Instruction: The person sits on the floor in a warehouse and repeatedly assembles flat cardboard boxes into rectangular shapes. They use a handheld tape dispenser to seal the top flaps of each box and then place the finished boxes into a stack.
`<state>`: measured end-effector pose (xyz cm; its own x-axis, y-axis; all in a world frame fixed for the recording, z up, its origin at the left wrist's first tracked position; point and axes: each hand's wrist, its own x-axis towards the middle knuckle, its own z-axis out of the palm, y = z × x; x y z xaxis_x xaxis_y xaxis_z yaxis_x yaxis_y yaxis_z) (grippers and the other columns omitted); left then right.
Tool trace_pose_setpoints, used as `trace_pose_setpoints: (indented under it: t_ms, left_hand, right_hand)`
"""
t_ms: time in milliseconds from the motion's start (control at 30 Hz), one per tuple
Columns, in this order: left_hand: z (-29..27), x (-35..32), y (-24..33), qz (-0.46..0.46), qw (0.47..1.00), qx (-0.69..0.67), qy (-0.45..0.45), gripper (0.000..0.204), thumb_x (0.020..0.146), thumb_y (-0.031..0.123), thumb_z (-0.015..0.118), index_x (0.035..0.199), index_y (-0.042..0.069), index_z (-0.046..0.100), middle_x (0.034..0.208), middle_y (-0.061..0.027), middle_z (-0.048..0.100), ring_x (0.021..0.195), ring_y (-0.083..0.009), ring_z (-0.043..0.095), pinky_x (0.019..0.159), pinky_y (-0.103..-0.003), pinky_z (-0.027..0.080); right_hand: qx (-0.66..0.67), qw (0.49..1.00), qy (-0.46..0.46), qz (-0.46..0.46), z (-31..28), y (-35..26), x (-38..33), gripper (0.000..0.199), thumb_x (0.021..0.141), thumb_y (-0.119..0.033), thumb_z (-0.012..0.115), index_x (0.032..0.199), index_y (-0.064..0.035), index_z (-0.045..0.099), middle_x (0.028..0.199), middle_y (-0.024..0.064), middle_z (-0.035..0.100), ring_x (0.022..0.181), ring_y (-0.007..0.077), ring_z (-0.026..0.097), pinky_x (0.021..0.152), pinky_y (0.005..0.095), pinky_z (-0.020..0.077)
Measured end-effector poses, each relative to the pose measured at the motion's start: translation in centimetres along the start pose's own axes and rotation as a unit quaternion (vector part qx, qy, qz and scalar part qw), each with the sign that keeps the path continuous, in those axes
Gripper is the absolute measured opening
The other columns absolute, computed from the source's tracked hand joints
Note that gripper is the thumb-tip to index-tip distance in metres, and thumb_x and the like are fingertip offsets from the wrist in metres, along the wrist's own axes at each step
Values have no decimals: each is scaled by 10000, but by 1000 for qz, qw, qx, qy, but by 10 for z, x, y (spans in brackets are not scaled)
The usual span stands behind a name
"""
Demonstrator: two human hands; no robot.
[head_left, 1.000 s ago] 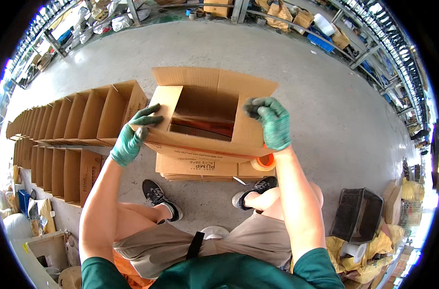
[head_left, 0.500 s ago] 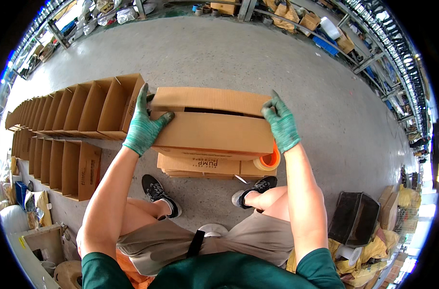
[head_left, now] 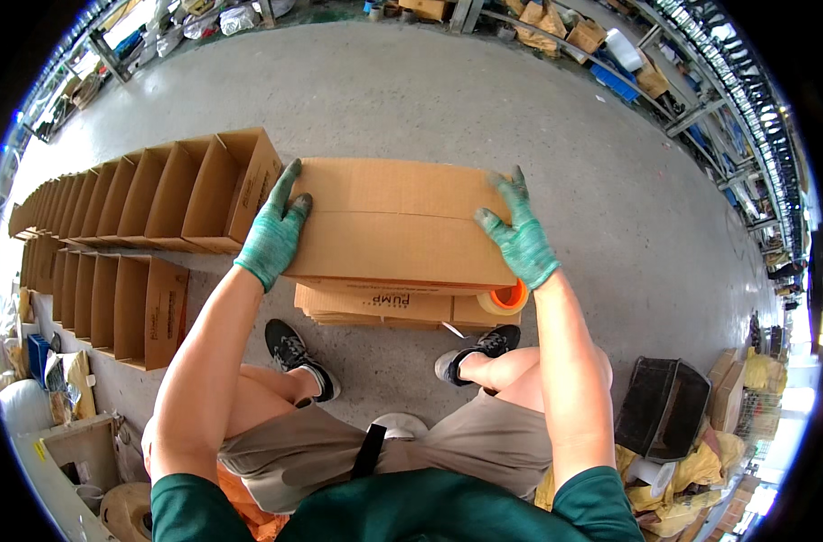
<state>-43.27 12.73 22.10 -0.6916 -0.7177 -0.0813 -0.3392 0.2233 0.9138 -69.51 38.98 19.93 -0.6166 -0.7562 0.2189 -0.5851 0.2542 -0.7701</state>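
Observation:
A brown cardboard box [head_left: 398, 221] is held in front of me with its two flaps folded shut on top. My left hand [head_left: 271, 233], in a green glove, presses on the box's left edge. My right hand [head_left: 520, 235], gloved the same way, presses on its right edge. Under the box lies a stack of flat cardboard blanks [head_left: 384, 305] on the concrete floor. An orange roll of tape [head_left: 506, 298] sits on that stack, just below my right hand. I sit with a foot on either side of the stack.
Two rows of open assembled boxes [head_left: 149, 194] stand on the floor to my left. A black crate [head_left: 662, 406] and yellow bags sit at lower right. Shelving with goods runs along the far edge. A white stool [head_left: 401, 425] is under me.
The box was open with both hands on its flaps. Its flaps have been folded down and it now lies shut, my hands having slid to its left and right edges.

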Motion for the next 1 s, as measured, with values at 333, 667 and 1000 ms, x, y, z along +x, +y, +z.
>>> trace_pose_setpoints:
  t_ms: [333, 667, 1000]
  left_hand:
    - [3, 5, -1, -9, 1000, -15, -5, 535, 1035, 181, 559, 1542, 217, 392, 1455, -128, 509, 1306, -223, 482, 1159, -353, 357]
    - [-2, 10, -13, 17, 999, 38, -1, 532, 1021, 177, 578, 1524, 172, 406, 1517, -145, 451, 1385, -264, 431, 1185, -365, 327]
    - [2, 9, -20, 32, 997, 61, 29, 529, 1015, 163, 593, 1516, 165, 425, 1474, -150, 509, 1345, -228, 468, 1156, -358, 349]
  right_hand:
    - [-358, 903, -235, 26, 21, 177, -83, 339, 886, -294, 620, 1189, -144, 643, 1207, 168, 677, 1107, 368, 636, 891, 421, 529]
    - [28, 977, 25, 209, 15, 149, -66, 270, 885, -231, 652, 1131, -123, 678, 1096, 31, 696, 986, 198, 648, 900, 362, 525]
    - [322, 946, 20, -9, -81, -72, 52, 521, 895, -390, 670, 1257, -19, 627, 1158, 92, 662, 1028, 170, 653, 931, 325, 535]
